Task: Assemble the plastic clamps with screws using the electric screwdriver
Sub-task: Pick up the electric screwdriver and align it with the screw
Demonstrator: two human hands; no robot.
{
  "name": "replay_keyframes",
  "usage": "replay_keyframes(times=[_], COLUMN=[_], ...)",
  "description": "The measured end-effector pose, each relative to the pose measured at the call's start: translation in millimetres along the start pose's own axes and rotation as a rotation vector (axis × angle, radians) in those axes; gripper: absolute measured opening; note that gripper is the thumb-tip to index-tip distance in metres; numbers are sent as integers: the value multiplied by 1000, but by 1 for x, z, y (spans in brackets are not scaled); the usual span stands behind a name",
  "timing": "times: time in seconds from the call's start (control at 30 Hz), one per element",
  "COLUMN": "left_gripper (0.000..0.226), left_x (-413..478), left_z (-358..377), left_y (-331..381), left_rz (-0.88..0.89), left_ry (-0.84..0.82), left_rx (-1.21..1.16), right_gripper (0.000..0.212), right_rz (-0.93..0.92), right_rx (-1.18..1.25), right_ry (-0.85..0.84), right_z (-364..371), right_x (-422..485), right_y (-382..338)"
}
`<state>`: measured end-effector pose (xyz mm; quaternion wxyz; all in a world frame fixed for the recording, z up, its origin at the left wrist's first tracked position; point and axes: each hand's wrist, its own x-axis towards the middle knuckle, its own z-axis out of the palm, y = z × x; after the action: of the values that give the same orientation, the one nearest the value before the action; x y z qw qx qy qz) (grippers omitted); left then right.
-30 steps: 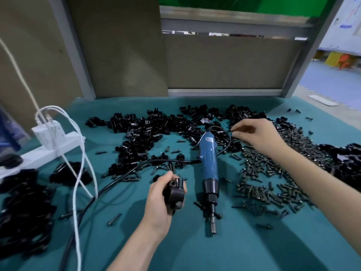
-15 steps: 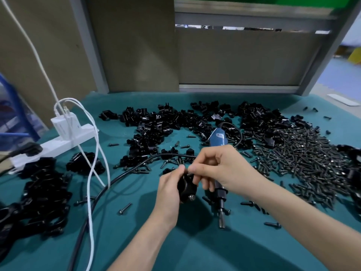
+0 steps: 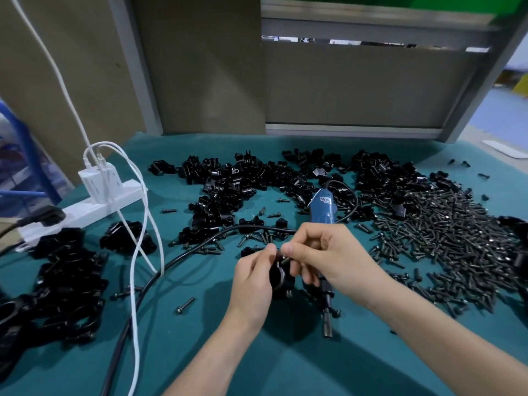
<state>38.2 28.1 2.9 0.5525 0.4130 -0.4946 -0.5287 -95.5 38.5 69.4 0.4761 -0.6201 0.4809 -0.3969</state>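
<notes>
My left hand [image 3: 253, 280] grips a black plastic clamp [image 3: 279, 278] just above the green table. My right hand [image 3: 331, 258] pinches a small dark screw [image 3: 285, 260] at the clamp's top, fingertips touching the left thumb. The blue electric screwdriver [image 3: 322, 208] lies on the table behind and under my right hand, its bit end [image 3: 327, 324] pointing toward me, its middle hidden by the hand. A heap of loose screws [image 3: 445, 238] spreads to the right. Loose black clamp parts [image 3: 243, 184] are piled across the back.
A white power strip with a charger [image 3: 97, 184] sits at the left, white cables and a black cord [image 3: 177, 258] trailing over the table. Assembled black clamps [image 3: 65, 275] are heaped at the near left. Stray screws [image 3: 185, 305] lie near the hands. Grey panels close the back.
My right hand came back from the screw heap to the clamp in my left hand and now holds a screw at its top. The camera shifted slightly left.
</notes>
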Motion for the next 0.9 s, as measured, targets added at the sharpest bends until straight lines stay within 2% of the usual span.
replay_keyframes(times=[0.1, 0.27, 0.4, 0.73, 0.9], left_gripper=[43, 58, 62, 49, 48], left_x=[-2, -3, -2, -4, -4], left_z=[0, 0, 0, 1, 2], left_y=[3, 0, -3, -13, -11], left_rz=[47, 97, 116, 267, 272], left_ry=[2, 34, 30, 80, 77], left_rx=[54, 171, 223, 417, 374], right_gripper=[19, 19, 20, 22, 23], right_rz=[-35, -61, -34, 68, 68], right_rx=[-38, -93, -20, -2, 20], right_ry=[17, 0, -21, -37, -18], right_z=[1, -1, -2, -4, -6], right_x=[0, -2, -3, -4, -8], right_y=[4, 9, 13, 19, 17])
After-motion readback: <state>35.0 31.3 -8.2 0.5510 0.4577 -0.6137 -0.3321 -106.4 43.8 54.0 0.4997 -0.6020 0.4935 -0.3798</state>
